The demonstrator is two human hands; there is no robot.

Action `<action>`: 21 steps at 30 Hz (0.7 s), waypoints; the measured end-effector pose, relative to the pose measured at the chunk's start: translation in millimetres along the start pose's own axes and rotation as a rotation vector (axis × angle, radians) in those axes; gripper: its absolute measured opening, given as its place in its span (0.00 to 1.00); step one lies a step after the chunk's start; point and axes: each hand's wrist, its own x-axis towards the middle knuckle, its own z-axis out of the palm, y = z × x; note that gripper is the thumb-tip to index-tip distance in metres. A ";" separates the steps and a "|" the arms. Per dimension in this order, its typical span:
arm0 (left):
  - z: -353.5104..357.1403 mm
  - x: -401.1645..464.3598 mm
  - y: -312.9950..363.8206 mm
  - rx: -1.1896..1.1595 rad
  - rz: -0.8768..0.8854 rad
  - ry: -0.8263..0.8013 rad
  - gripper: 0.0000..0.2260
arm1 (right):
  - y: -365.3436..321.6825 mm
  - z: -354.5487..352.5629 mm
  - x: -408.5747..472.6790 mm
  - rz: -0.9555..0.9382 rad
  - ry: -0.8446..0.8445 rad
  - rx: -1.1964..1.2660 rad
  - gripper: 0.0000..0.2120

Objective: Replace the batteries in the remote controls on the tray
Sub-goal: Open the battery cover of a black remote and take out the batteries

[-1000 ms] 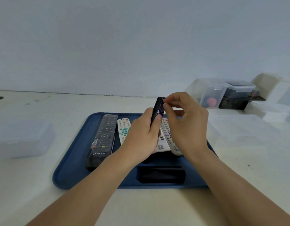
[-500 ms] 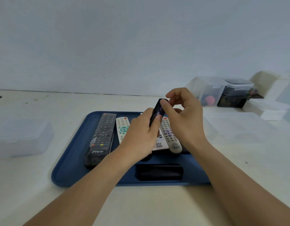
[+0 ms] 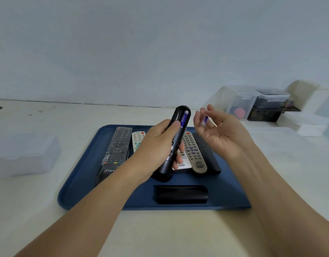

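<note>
Above the blue tray's (image 3: 82, 184) middle, the left hand (image 3: 156, 145) grips the light, rigid black remote (image 3: 175, 138) mid-body, while the right hand (image 3: 221, 134) pinches a small, slippery battery (image 3: 205, 120), best held at its sides.

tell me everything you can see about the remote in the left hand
The remote is slim, dark grey to black and looks like plastic. The left hand grips its middle, holding it tilted above the blue tray, back side up, top end pointing away. Its battery bay is open with the cover off. One purple battery sits in the right slot; the left slot looks empty. The thumb rests beside the bay. The right hand is apart from it.
</note>
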 end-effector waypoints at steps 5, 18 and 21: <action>-2.7 -0.5 4.0 -0.031 -0.047 -0.069 0.13 | -1.9 -4.6 3.5 -0.058 -0.033 -0.684 0.08; -47.1 10.2 22.9 -0.608 -0.087 0.137 0.22 | 11.1 -12.3 -0.2 -0.176 -0.178 -1.103 0.09; -33.8 15.2 11.8 -0.316 0.017 0.098 0.11 | 27.6 -11.7 -6.3 -0.092 -0.275 -1.172 0.10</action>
